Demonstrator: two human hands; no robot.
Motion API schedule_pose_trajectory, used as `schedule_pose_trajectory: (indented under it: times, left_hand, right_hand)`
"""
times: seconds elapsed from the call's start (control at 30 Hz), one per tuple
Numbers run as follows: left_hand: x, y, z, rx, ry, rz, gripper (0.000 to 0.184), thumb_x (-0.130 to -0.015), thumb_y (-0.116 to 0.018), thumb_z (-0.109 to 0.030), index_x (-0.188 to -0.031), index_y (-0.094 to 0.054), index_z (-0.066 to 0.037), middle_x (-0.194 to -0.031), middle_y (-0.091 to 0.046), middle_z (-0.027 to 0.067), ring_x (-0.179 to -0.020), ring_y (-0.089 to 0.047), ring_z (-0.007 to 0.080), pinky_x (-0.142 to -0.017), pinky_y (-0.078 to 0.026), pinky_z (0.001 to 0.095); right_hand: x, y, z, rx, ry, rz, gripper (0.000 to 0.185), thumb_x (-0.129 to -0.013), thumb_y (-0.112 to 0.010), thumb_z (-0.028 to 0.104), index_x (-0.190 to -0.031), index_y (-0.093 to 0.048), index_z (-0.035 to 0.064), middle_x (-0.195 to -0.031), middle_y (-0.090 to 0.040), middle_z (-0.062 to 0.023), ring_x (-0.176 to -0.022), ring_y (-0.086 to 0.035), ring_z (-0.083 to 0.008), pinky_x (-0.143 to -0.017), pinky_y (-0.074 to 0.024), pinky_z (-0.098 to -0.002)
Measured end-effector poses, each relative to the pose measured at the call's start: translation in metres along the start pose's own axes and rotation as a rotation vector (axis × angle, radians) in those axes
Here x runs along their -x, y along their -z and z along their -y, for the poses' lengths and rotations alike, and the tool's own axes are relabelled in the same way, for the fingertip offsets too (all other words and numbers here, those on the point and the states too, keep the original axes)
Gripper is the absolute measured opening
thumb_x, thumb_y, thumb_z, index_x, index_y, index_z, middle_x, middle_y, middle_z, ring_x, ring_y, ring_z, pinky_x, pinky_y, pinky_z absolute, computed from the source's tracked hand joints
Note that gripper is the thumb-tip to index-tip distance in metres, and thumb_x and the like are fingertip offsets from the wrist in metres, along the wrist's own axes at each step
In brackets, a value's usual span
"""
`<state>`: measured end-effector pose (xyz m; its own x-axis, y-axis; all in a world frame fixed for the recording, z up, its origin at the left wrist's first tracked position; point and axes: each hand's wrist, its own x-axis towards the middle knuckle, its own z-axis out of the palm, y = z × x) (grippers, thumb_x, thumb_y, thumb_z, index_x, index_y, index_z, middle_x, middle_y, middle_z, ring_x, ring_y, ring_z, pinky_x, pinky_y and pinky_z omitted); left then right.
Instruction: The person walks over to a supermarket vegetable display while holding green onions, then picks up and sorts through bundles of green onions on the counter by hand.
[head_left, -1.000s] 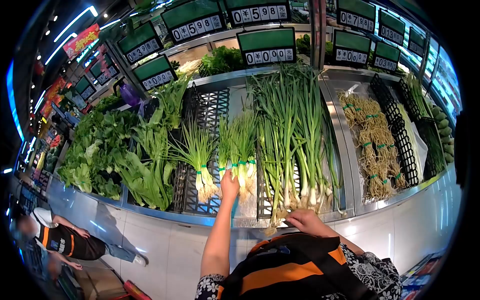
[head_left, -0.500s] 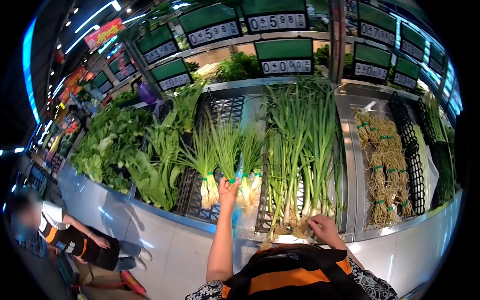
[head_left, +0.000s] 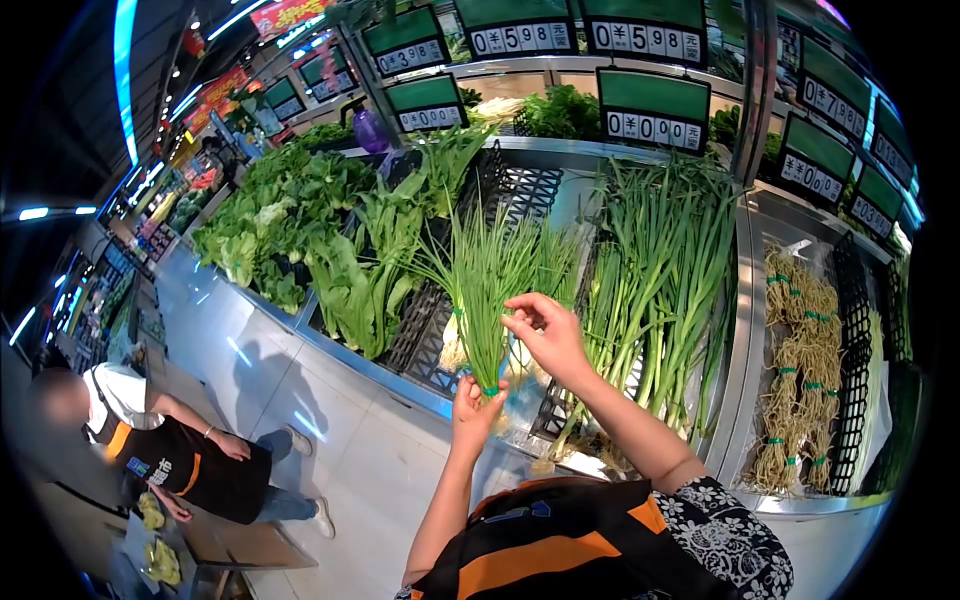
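Note:
My left hand is closed around the lower, banded end of a bunch of scallions, held upright above the display. A green tie shows just over my fingers. My right hand is at the right edge of the same bunch, thumb and index finger pinched at the leaves; the leaf tip between them is barely visible. Other small tied scallions lie behind on the black crate, partly covered by the held bunch and my right hand. Right of them lie long, thick green onions.
Leafy greens fill the left of the stand. Bundled brown roots lie in the right bay behind a metal divider. Price signs hang above. A person in a dark apron stands at the lower left.
My left hand has lifted the scallion bunch up and toward me. My right hand has left the green onion roots and come up to its leaves. The view has turned left.

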<state>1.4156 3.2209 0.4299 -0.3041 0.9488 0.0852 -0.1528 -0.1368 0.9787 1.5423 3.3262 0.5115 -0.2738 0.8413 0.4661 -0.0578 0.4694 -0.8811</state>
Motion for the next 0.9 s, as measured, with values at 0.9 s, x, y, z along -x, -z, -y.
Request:
schedule_pose_trajectory:
  times: [0.9]
  left_hand:
    - [0.008,-0.003,0.016,0.154,-0.065,-0.272,0.038,-0.076,-0.061,0.008,-0.105,-0.04,-0.002,-0.092,-0.057,0.0087,-0.085,-0.056,0.0134,-0.078,-0.045,0.0252]
  right_hand:
    - [0.028,-0.001,-0.039,-0.309,-0.263,-0.063,0.015,-0.088,-0.054,0.015,-0.081,-0.055,0.0017,-0.073,-0.058,-0.0038,-0.061,-0.056,-0.0089,-0.057,-0.0453,-0.0219]
